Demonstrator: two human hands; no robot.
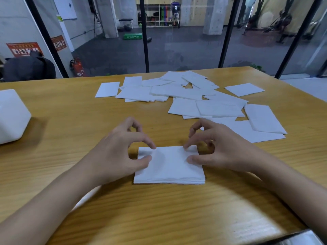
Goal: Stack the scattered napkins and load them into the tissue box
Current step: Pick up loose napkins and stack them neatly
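Note:
A small stack of white napkins [169, 167] lies on the wooden table [70, 110] right in front of me. My left hand [116, 152] holds its left side, thumb on the top sheet and curled index fingertip at the far edge. My right hand [217, 147] mirrors this on the right side, thumb and index fingertip on the top sheet. Beyond the hands, several loose white napkins [185, 96] lie scattered and overlapping across the middle and right of the table. The white tissue box [12, 117] stands at the left edge, partly cut off.
A white object [86, 198] shows under my left forearm. A dark shiny object [293, 238] sits at the near right corner. Glass panes with black frames [146, 41] rise behind the table's far edge.

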